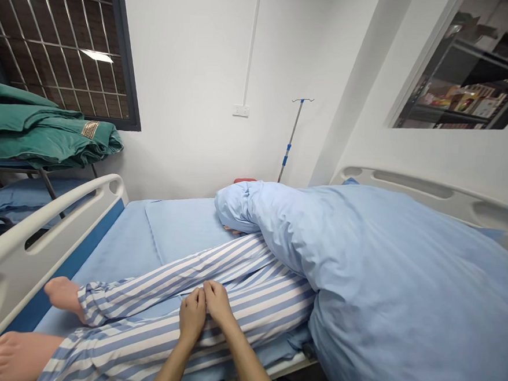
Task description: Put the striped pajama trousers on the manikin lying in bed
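My left hand (193, 314) and my right hand (216, 301) are side by side with knuckles touching, over the nearer leg of a figure lying on the bed. Both hands are closed, fingers curled under. Whether they pinch any cloth is hidden. Below them are blue-and-white striped pajama trousers (139, 345). Two bare, smooth, doll-like feet (20, 357) stick out at the lower left. A light blue quilt (375, 263) is folded back in a thick heap over the upper body. A bit of the figure's hand shows under its edge.
The bed has a light blue sheet (182, 214), a cream footboard (51, 223) at left and a headboard (428, 188) at right. Behind stands a drip pole (291, 141). Green folded bedding (44, 132) lies on a rack by the barred window (60, 37).
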`<state>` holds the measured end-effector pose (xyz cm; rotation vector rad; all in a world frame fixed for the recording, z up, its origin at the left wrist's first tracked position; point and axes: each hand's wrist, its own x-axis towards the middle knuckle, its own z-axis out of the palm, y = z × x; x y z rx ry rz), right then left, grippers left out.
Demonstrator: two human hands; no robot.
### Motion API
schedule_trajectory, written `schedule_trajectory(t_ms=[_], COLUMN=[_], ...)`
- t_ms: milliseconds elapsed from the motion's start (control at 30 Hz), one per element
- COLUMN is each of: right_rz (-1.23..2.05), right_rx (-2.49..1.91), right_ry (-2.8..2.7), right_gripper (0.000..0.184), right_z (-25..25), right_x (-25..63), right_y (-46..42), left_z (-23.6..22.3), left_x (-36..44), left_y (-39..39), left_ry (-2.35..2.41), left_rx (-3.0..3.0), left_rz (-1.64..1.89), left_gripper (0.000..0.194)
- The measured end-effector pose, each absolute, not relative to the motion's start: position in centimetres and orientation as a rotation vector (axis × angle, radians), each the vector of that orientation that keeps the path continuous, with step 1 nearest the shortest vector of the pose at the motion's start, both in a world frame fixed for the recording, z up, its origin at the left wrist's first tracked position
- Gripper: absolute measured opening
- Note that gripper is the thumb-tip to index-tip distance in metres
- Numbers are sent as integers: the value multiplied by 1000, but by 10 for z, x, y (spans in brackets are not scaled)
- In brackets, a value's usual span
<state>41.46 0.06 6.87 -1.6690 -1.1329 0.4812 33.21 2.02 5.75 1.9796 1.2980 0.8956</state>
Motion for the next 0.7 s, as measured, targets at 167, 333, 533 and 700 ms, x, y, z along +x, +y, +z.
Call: schedule_trajectory(t_ms=[167,333,533,700], right_rz=[181,81,154,225], right_rx=[-1877,-1901,-1802,-1665], right_ry=[-1374,-1354,-1249,-1137], right_gripper=[34,35,38,38], right_z=[78,55,52,53], right_x=[427,430,435,438], right_y=[-18,-30,-29,-29], left_z=[58,59,57,69], left_x=[333,335,335,344], left_y=[17,14,15,25], left_ry=[1307,1311,1308,1216], left_rx=[2020,2049,2011,1865], left_rz=[821,820,811,903], left_gripper=[34,34,34,35])
